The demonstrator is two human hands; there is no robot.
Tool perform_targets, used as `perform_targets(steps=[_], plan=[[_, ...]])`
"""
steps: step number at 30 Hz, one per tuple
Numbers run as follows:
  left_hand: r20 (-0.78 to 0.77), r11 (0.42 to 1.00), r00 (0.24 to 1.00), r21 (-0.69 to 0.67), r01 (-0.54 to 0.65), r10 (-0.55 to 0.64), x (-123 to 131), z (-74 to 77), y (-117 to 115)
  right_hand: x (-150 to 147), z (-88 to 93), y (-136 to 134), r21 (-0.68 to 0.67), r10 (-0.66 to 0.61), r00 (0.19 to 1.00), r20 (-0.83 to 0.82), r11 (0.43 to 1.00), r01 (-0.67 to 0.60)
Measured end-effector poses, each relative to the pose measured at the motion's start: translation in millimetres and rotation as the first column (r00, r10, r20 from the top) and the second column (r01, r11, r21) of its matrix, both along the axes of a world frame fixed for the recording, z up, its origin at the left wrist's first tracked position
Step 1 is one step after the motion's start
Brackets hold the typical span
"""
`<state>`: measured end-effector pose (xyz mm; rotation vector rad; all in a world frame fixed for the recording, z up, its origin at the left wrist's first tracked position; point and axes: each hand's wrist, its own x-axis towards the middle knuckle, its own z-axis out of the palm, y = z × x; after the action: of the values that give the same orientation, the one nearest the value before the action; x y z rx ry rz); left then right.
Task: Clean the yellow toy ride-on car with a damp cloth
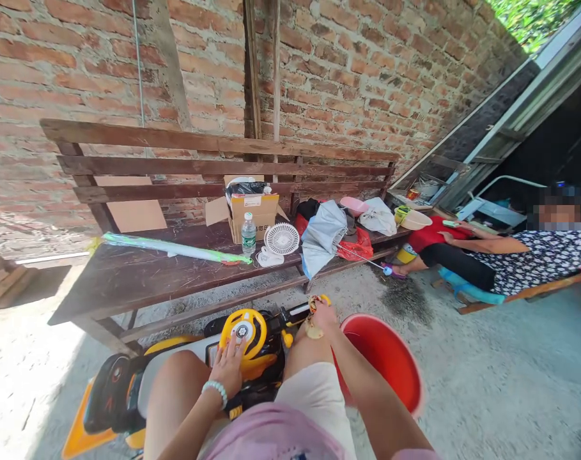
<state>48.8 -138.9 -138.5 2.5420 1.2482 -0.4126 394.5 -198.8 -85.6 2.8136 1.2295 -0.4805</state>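
Note:
A ride-on toy digger (151, 377) with a yellow steering wheel (257, 348) stands between my legs. My left hand (227, 370), with a beaded bracelet at the wrist, lies on the wheel's near left part, its fingers stretched out towards the hub. Over my right knee, my right hand (325, 316) is closed around a small thing with a red and yellow pattern (313, 303); most of it is hidden by the fingers. Just beyond that hand is the yellow tip of the digger's arm (325, 299). A big red bucket (390, 358) stands to the right of my knee.
Ahead, a long wooden bench (141, 275) carries a cardboard box (254, 214), a water bottle (248, 235), a white fan (281, 239), a folded umbrella (175, 247) and a silvery umbrella (325, 236). At the right, a person (525, 255) reclines on a low seat. A brick wall rises behind.

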Motion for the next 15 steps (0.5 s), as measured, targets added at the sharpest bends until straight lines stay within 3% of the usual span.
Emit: perform_targets(steps=[5, 8, 11, 15], plan=[[0.089, 0.992, 0.993, 0.092, -0.09, 0.082, 7, -16.4, 9, -44, -11.4, 6, 0.096, 0.143, 0.987, -0.077, 0.986, -0.135], [0.145, 0.978, 0.986, 0.175, -0.113, 0.087, 14, -23.5, 12, -55, -19.3, 2, 0.145, 0.214, 0.971, -0.108, 0.969, -0.198], [0.16, 0.972, 0.985, 0.212, -0.101, 0.067, 18, -31.1, 11, -40, -21.6, -5, 0.121, 0.219, 0.974, -0.063, 0.97, -0.21], [0.196, 0.969, 0.979, 0.225, -0.1, 0.055, 15, -38.2, 6, 4, -16.4, -9, 0.01, 0.075, 0.997, 0.027, 0.997, -0.075]])
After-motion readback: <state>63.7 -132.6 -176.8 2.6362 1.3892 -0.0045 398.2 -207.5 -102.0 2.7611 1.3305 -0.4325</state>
